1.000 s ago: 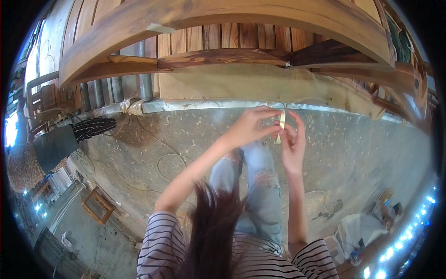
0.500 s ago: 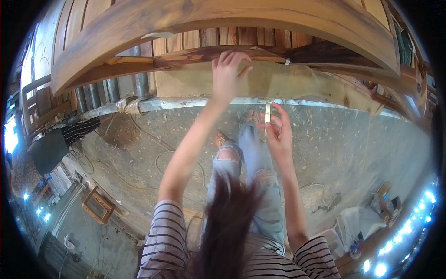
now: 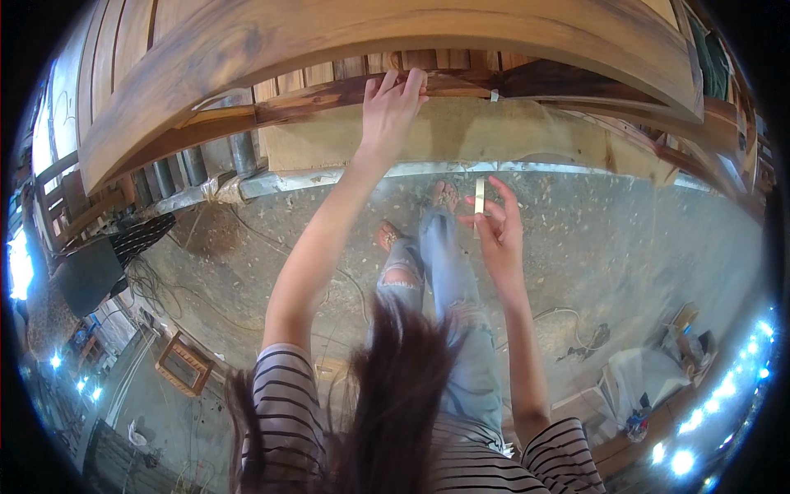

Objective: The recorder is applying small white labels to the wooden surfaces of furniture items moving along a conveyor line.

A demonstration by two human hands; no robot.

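Note:
My left hand (image 3: 390,115) reaches up to the dark brown wooden rail (image 3: 321,97), its fingers curled at the edge and the tips partly hidden. That rail runs below the broad, lighter curved wooden panel (image 3: 395,37). Lower and to the right, my right hand (image 3: 500,226) pinches a narrow, pale yellow flat strip (image 3: 480,196) between thumb and fingers. The strip stands roughly upright, apart from the wood. A small whitish bit (image 3: 494,95) sits on the rail, right of my left hand.
A pale board (image 3: 329,144) spans below the rail. Cords (image 3: 350,284) and scattered chips lie on the grey floor (image 3: 592,247). At lower left is a small wooden frame (image 3: 183,364); dark metal cylinders (image 3: 194,167) stand at left. White sheets (image 3: 646,379) lie at lower right.
My left hand has moved up and slightly left, its spread fingers now curled at the rail. My right hand has shifted slightly right, still pinching the strip. The whole view has shifted a little.

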